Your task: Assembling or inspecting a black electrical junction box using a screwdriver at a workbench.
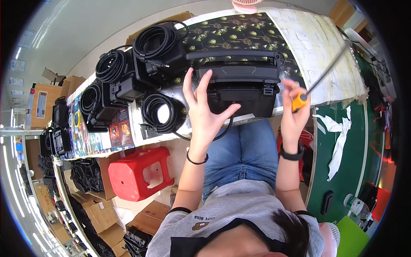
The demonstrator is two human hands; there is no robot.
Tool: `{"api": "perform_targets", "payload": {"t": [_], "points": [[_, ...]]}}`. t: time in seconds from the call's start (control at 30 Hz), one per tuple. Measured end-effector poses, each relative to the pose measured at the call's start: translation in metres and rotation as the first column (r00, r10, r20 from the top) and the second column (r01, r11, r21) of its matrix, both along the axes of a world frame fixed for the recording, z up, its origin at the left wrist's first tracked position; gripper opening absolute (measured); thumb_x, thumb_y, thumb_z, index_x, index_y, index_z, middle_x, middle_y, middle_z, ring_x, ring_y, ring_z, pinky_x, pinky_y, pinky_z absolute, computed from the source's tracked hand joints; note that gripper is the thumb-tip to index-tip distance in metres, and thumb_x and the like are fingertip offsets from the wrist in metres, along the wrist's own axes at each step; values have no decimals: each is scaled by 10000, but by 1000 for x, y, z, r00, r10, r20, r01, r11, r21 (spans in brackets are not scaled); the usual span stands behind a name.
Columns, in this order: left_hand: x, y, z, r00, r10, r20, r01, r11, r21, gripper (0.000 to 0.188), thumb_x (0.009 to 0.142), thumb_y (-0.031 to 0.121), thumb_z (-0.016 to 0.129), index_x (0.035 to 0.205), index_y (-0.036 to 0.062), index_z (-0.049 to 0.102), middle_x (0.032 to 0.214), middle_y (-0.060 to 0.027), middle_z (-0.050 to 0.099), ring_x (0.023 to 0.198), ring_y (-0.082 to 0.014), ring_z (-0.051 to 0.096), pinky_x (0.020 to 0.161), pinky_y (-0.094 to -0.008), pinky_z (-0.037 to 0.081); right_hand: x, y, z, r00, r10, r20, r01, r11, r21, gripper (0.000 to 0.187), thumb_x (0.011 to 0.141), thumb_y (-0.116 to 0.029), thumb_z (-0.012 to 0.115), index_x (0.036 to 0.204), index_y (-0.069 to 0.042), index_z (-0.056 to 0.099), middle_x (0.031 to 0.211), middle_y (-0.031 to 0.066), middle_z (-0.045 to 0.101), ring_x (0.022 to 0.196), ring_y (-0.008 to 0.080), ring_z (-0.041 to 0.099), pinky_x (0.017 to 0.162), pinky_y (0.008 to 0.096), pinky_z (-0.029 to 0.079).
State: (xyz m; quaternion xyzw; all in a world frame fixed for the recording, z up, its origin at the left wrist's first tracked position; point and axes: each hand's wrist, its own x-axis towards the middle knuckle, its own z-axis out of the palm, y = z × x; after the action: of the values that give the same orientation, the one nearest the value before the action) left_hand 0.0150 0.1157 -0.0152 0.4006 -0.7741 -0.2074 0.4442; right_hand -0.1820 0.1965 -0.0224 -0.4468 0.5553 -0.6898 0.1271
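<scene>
The left hand (202,109) is open, with its fingers spread wide and its thumb out in front of a big black plastic box (246,103) with a long bar handle (233,54). I cannot tell if the thumb touches the box. The box sits just to the right of the left hand, between the two hands. The right hand (294,118) is curled around the yellow and black handle of a long screwdriver (300,101), whose thin dark rod points up and away to the right, well off the box. To the left of the left hand lies a round coil of black ridged cable (149,113), and a bit of black cable also shows just right of the left wrist. Farther up and left of that hand are more black plastic boxes with black coils on top (155,70). Beyond both hands, a dark mat with a gold pattern (239,31) lies under and behind the box. Below and left of the left hand is a red plastic stool (128,177). To the right of the right hand, torn white strips (341,135) lie on a flat green top (325,167)
</scene>
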Motion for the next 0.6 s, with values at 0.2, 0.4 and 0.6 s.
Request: {"api": "perform_targets", "payload": {"t": [0.2,0.4,0.6], "points": [[-1,7,-1,999,34,6,-34,999,-22,985,615,220,942,1447,138,422,1555,-188,164,1127,-330,588,967,-416,515,25,25,9,987,62,150,-80,990,116,125,963,-11,595,1006,-46,483,1166,166,663,792,79,570,750,217,479],[-2,9,-4,1000,24,-19,-24,1000,-17,961,617,229,940,1423,122,429,1553,-199,163,1147,-336,572,968,-423,510,5,24,8,969,145,201,-164,983,81,113,963,-9,594,1007,-44,496,1226,184,637,839,80,578,768,219,482],[-1,5,-3,1000,17,-4,-17,1000,-25,955,622,227,937,1421,114,427,1556,-198,155,1169,-344,553,991,-437,492,13,30,2,941,239,240,-250,968,17,144,960,0,595,1035,-60,488,1165,178,650,914,110,593,816,240,475]]}}
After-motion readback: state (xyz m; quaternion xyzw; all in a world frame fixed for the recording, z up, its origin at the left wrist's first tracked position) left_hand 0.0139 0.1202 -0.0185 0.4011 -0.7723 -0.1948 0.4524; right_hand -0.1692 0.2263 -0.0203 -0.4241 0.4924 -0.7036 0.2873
